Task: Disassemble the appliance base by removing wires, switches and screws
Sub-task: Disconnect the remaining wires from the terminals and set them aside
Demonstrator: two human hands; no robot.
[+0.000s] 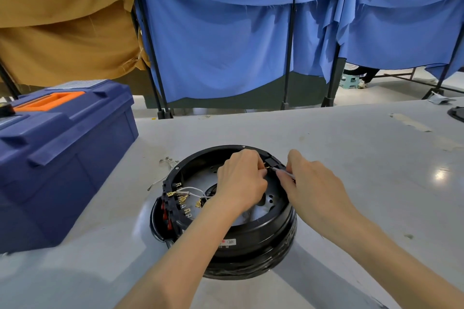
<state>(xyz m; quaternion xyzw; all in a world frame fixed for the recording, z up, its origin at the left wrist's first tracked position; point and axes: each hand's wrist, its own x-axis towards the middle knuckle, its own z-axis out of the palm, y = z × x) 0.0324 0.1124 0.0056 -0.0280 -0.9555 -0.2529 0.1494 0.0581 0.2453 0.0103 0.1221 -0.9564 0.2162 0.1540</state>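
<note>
We are working in the upturned appliance base (251, 246), which is sitting mid-table (351, 158). Our left hand (241, 180) is pinching a brass terminal (266, 167) at the far rim. Our right hand (313, 183) is gripping a thin pale lead (283, 172) beside it; wire or tool, we cannot tell. We are judging a straight pull best, steadying the tab, not twisting. The blue toolbox (62, 158) at left is sitting closed, hiding its contents; white wires (193, 190) are lying inside the base.

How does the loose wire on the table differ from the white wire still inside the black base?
The loose wire lies on the table, outside the black base; the inside wire sits within it. The loose wire's ends lie free; the inside wire runs to brass terminals beside the red switches. Both are thin and white.
</note>
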